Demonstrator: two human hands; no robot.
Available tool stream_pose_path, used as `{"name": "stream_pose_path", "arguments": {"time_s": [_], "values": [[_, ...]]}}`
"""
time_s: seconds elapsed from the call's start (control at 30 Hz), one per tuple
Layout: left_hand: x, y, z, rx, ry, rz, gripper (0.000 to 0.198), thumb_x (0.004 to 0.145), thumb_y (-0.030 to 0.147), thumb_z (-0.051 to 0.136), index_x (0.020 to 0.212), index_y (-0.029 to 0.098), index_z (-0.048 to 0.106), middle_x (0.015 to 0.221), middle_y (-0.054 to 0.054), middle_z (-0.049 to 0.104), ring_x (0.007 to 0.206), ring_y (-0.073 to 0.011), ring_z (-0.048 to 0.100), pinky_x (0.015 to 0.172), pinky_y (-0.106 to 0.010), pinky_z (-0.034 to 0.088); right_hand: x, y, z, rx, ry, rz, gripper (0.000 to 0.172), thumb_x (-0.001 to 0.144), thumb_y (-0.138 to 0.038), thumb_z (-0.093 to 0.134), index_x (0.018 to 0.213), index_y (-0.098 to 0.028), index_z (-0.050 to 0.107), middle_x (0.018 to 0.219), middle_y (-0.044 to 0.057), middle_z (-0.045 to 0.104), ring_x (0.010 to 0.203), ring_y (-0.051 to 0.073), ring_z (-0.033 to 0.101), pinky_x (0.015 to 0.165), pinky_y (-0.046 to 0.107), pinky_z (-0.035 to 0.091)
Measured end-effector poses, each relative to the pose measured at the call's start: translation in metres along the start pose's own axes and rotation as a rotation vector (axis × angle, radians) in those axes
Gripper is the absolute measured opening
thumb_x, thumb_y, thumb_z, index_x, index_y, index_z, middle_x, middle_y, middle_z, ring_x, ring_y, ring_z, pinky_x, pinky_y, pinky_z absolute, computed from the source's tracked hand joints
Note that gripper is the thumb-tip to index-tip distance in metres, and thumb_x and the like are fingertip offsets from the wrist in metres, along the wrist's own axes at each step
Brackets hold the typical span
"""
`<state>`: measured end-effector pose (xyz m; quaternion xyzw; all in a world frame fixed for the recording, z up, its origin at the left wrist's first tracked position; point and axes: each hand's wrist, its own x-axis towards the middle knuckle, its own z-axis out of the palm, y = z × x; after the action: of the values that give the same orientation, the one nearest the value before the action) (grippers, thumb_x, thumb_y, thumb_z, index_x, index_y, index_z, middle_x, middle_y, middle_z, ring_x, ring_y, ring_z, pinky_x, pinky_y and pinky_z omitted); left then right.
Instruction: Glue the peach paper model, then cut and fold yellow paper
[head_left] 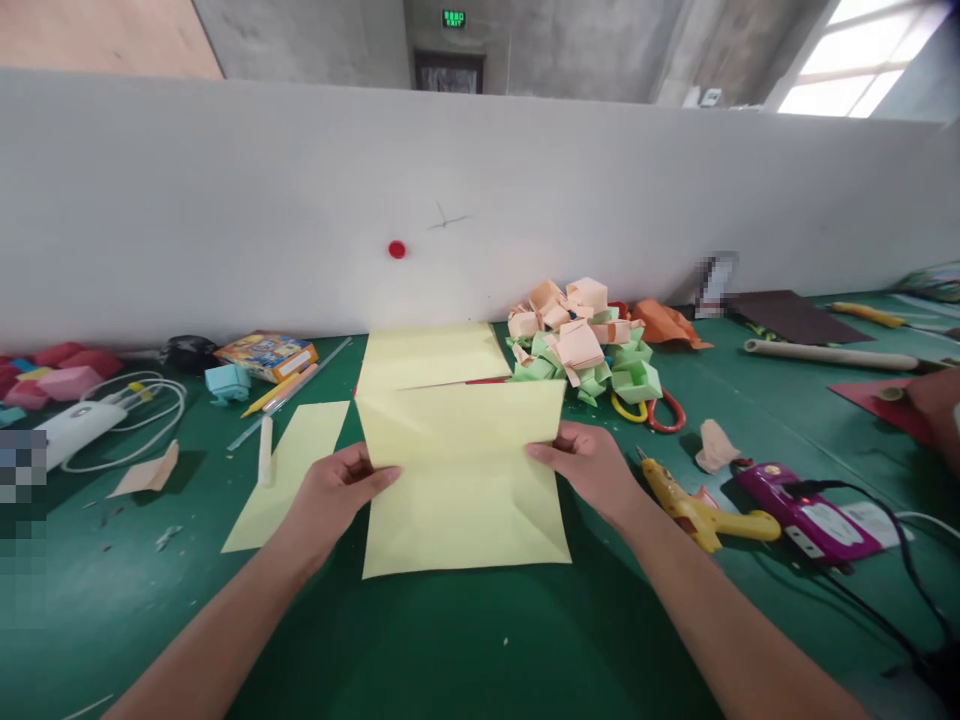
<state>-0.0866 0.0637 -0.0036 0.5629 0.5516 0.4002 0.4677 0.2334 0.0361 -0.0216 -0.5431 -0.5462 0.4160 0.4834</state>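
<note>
The green table (457, 650) offers working room at six o'clock. At its centre, the yellow sheet (465, 510) turns its near edge to six and its raised far edge to twelve; its long axis is unclear. A folded-paper pile (579, 346) crowds one o'clock. The person's left hand (341, 488) pinches the sheet's nine-o'clock edge, the right hand (591, 464) its three-o'clock edge.

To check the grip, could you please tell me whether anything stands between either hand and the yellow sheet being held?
Nothing visible does: the left hand and the right hand each hold the yellow sheet directly by a side edge.
</note>
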Motion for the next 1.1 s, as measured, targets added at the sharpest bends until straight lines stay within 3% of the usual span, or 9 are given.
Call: {"name": "stream_pose_path", "arguments": {"time_s": [0.13, 0.2, 0.3, 0.4, 0.5, 0.73, 0.93, 1.03, 1.1], "values": [[0.003, 0.000, -0.005, 0.108, -0.043, -0.059, 0.048, 0.062, 0.058, 0.086, 0.091, 0.021, 0.076, 0.092, -0.009, 0.079, 0.090, -0.0319, 0.074, 0.077, -0.041, 0.061, 0.004, 0.006, -0.002, -0.068, -0.032, -0.089, 0.028, 0.081, -0.042, 0.074, 0.099, -0.022, 0.080, 0.099, 0.007, 0.081, 0.091, 0.029, 0.075, 0.080, 0.042, 0.059], [0.006, 0.001, -0.009, 0.229, -0.028, 0.025, 0.044, 0.061, 0.058, 0.085, 0.083, 0.021, 0.077, 0.095, -0.009, 0.080, 0.094, -0.0335, 0.073, 0.081, -0.041, 0.060, 0.003, 0.006, -0.003, -0.132, -0.042, -0.171, 0.019, 0.080, -0.038, 0.075, 0.092, -0.025, 0.081, 0.101, 0.006, 0.080, 0.098, 0.028, 0.073, 0.088, 0.043, 0.057], [0.009, 0.002, -0.019, 0.213, -0.059, 0.234, 0.035, 0.068, 0.053, 0.080, 0.089, 0.025, 0.079, 0.113, -0.009, 0.077, 0.111, -0.0333, 0.069, 0.094, -0.041, 0.057, 0.002, 0.006, -0.003, -0.232, -0.062, -0.324, 0.013, 0.083, -0.029, 0.070, 0.088, -0.031, 0.082, 0.103, 0.003, 0.080, 0.103, 0.026, 0.070, 0.099, 0.044, 0.051], [0.005, 0.004, -0.029, 0.137, 0.009, 0.337, 0.018, 0.082, 0.041, 0.069, 0.088, 0.028, 0.079, 0.116, -0.006, 0.076, 0.118, -0.0298, 0.066, 0.098, -0.040, 0.055, 0.001, 0.007, -0.003, -0.432, -0.102, -0.487, 0.036, 0.090, -0.014, 0.055, 0.099, -0.035, 0.082, 0.111, 0.002, 0.079, 0.106, 0.023, 0.068, 0.101, 0.046, 0.047], [-0.007, 0.011, -0.031, 0.161, -0.057, 0.523, 0.023, 0.092, 0.034, 0.057, 0.091, 0.030, 0.080, 0.116, -0.005, 0.075, 0.117, -0.0276, 0.066, 0.099, -0.041, 0.054, 0.002, 0.010, -0.003, -0.686, -0.151, -0.596, 0.055, 0.086, -0.001, 0.045, 0.112, -0.036, 0.079, 0.121, 0.000, 0.076, 0.111, 0.023, 0.066, 0.100, 0.046, 0.046], [-0.025, 0.010, -0.002, 0.799, -0.337, 0.955, 0.033, 0.089, 0.028, 0.068, 0.122, 0.033, 0.072, 0.125, -0.003, 0.074, 0.114, -0.0252, 0.069, 0.101, -0.040, 0.051, 0.000, 0.008, -0.005, -0.831, -0.235, -0.485, 0.061, 0.081, 0.004, 0.043, 0.113, -0.034, 0.079, 0.135, 0.000, 0.069, 0.122, 0.026, 0.058, 0.105, 0.051, 0.044], [-0.018, -0.013, 0.008, 0.932, -0.433, 0.903, 0.041, 0.095, 0.032, 0.061, 0.136, 0.034, 0.065, 0.139, -0.003, 0.067, 0.129, -0.0269, 0.061, 0.111, -0.045, 0.047, -0.013, -0.007, -0.008, -0.859, -0.180, -0.415, 0.059, 0.086, 0.000, 0.040, 0.123, -0.031, 0.074, 0.148, -0.001, 0.058, 0.135, 0.029, 0.045, 0.109, 0.056, 0.038], [-0.016, -0.016, 0.010, 0.858, -0.466, 0.835, 0.044, 0.095, 0.028, 0.060, 0.138, 0.036, 0.063, 0.140, -0.002, 0.066, 0.131, -0.0258, 0.061, 0.114, -0.046, 0.046, -0.024, -0.019, 0.000, -0.856, -0.204, -0.485, 0.044, 0.092, -0.013, 0.049, 0.125, -0.030, 0.073, 0.151, 0.002, 0.055, 0.140, 0.032, 0.039, 0.112, 0.056, 0.035], [-0.015, -0.016, 0.011, 0.809, -0.476, 0.813, 0.043, 0.095, 0.026, 0.060, 0.137, 0.035, 0.064, 0.139, -0.003, 0.066, 0.130, -0.0252, 0.061, 0.115, -0.046, 0.046, -0.030, -0.025, 0.008, -0.873, -0.300, -0.516, 0.040, 0.094, -0.027, 0.058, 0.132, -0.033, 0.069, 0.156, 0.001, 0.050, 0.142, 0.035, 0.036, 0.114, 0.058, 0.033]]}}
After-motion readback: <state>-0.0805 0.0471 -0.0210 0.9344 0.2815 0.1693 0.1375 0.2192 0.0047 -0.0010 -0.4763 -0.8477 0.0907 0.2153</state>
